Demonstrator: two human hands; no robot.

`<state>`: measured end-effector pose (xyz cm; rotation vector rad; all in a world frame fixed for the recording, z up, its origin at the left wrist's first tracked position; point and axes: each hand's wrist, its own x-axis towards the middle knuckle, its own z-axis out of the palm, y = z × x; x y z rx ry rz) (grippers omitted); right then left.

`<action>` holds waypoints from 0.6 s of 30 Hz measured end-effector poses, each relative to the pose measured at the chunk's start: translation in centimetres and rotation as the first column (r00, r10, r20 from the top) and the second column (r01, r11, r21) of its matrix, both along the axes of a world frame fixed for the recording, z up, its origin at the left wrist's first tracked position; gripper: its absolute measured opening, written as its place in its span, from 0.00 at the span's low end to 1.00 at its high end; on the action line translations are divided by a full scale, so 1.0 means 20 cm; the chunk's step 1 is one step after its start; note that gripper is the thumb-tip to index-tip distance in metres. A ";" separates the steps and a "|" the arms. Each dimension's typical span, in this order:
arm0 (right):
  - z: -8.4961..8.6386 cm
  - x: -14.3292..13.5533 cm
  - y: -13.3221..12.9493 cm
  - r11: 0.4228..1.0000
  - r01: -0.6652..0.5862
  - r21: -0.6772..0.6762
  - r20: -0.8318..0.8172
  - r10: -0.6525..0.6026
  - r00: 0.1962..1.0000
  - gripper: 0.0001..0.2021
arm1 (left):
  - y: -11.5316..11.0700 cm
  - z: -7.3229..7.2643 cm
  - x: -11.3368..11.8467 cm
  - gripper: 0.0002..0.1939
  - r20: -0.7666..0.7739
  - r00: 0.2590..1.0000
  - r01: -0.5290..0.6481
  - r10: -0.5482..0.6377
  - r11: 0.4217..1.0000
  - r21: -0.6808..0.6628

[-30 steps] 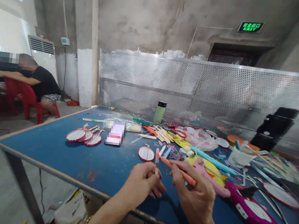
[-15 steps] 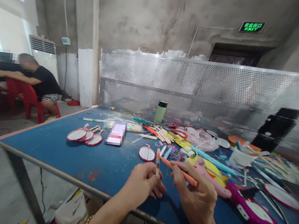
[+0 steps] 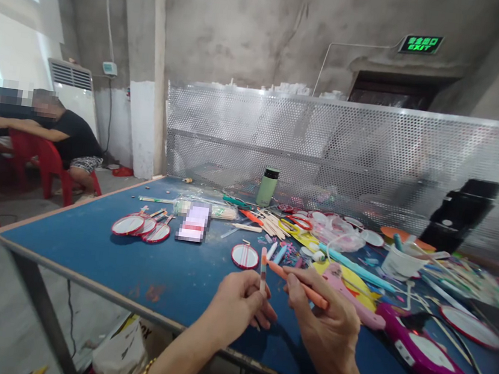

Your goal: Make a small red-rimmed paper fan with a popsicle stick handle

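Observation:
Near the table's front edge, my left hand (image 3: 242, 304) pinches a small flat stick (image 3: 263, 267) with coloured bands, held upright. My right hand (image 3: 329, 312) grips an orange marker (image 3: 309, 291), its tip touching or very close to the stick's upper part. Just behind my left hand lies a round white disc with a red rim (image 3: 245, 256). White and blue pens (image 3: 280, 254) lie behind the stick. Further left are several overlapping red-rimmed discs (image 3: 128, 225) and a phone (image 3: 193, 222).
On the blue table (image 3: 99, 259) stand a green bottle (image 3: 267, 187) and a white cup (image 3: 401, 263). Scissors, wooden sticks and a purple device (image 3: 424, 354) with a black cable lie to the right. A perforated metal screen (image 3: 248, 126) runs behind. People sit at far left.
My right hand and the orange marker have shifted very slightly left. My left hand keeps its hold on the stick with almost no movement.

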<state>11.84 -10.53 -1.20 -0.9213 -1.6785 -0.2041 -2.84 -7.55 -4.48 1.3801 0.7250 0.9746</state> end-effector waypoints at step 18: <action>-0.01 0.01 0.01 1.000 -0.014 -0.025 -0.030 0.013 0.999 0.06 | 0.00 0.01 0.00 0.05 -0.016 1.000 -0.003 0.003 1.000 0.008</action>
